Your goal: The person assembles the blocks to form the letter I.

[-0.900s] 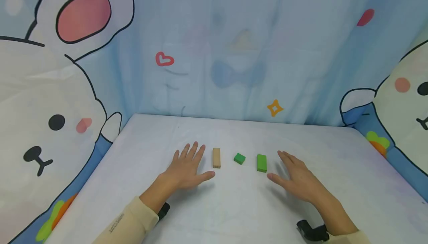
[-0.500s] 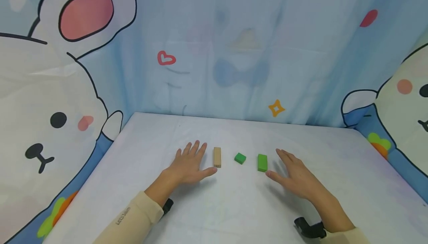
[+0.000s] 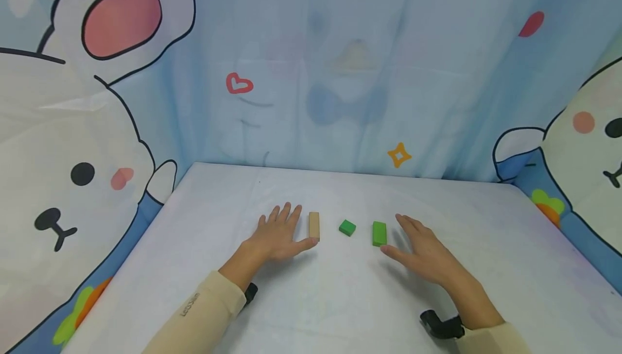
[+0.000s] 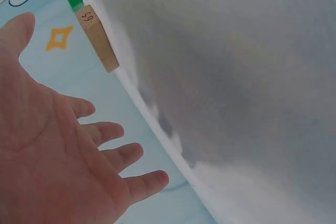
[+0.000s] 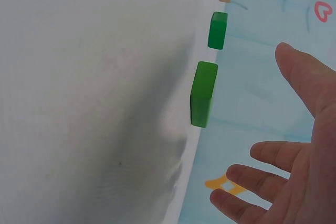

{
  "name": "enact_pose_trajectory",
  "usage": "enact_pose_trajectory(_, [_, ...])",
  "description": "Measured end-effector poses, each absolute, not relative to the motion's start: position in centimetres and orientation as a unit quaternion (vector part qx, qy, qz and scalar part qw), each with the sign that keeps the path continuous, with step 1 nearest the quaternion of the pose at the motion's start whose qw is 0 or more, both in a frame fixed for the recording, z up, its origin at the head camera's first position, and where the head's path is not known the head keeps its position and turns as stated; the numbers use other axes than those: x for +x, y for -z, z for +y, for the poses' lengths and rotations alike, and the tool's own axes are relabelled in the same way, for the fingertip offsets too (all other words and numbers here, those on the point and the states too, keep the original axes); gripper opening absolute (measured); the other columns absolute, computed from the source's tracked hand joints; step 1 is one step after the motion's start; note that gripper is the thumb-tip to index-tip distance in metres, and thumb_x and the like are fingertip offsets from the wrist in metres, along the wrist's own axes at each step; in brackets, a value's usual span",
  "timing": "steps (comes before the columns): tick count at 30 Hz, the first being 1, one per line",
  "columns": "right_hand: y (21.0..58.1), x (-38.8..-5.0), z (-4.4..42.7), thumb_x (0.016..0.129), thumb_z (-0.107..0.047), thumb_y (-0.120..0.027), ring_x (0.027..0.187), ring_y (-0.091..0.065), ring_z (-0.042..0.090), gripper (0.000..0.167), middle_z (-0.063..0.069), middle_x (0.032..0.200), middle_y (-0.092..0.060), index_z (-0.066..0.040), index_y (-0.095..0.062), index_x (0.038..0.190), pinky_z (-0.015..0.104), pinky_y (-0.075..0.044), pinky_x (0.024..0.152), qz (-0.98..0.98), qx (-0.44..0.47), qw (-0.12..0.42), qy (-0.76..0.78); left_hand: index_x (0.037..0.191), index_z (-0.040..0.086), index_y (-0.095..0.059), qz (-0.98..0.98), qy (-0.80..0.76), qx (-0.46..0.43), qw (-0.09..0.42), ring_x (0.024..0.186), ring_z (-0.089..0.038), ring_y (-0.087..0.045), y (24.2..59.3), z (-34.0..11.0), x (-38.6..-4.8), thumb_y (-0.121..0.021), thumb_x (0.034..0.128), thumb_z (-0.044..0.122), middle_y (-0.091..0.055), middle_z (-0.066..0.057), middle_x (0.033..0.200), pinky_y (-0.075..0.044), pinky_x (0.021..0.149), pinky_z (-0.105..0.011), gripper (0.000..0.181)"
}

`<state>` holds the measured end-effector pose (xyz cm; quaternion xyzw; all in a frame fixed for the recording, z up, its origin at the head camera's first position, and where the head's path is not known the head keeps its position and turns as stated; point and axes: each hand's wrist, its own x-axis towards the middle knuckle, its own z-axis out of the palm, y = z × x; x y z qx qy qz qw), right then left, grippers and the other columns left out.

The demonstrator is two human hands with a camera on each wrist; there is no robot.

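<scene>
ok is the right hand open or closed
Open. The right hand has extended, spread fingers, and its wrist view shows a gap between them and the bright green rectangular block.

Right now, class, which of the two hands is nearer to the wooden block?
Left. The left hand is mostly left of the wooden block, close beside it; the right hand is farther off, beside the light green block.

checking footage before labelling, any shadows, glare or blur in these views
Head view: soft shadows below the left hand and right hand, a faint sheen on the left of the backdrop; left wrist view: scene steeply tilted, shadow on the white table, markings on the wooden block distinct; right wrist view: broad soft-edged shadow, larger green block fairly sharp.
</scene>
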<state>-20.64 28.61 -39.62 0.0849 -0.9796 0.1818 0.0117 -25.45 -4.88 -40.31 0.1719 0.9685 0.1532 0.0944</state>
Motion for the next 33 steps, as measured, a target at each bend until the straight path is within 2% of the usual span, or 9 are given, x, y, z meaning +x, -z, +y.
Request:
enact_pose_trajectory(26, [40.2,-22.1,28.5,0.095,-0.061,-0.065,0.143,-0.035,0.058,0.099,0.037,0.158,-0.034,0.005,-0.029,0.159,0.073,-0.036,0.110,-0.977,0.081,-0.001,-0.199,0.168,0.019,-0.016,0.964,-0.176,0.164,0.115,0.161,-0.038,-0.011,39.9,-3.8,-26.1,-0.043,0.0957,0.075,-0.014,-0.011,0.175,-0.014,0.126,-0.064,0.095])
enact_pose_trajectory(33, [40.5,-22.2,28.3,0.095,-0.059,-0.066,0.142,-0.037,0.058,0.096,0.037,0.156,-0.036,0.006,-0.032,0.158,0.071,-0.036,0.110,-0.976,0.085,0.011,-0.198,0.168,0.019,-0.018,0.964,-0.178,0.162,0.117,0.161,-0.039,-0.013,39.9,-3.7,-26.3,-0.044,0.0953,0.076,-0.016,-0.012,0.174,-0.015,0.125,-0.064,0.095])
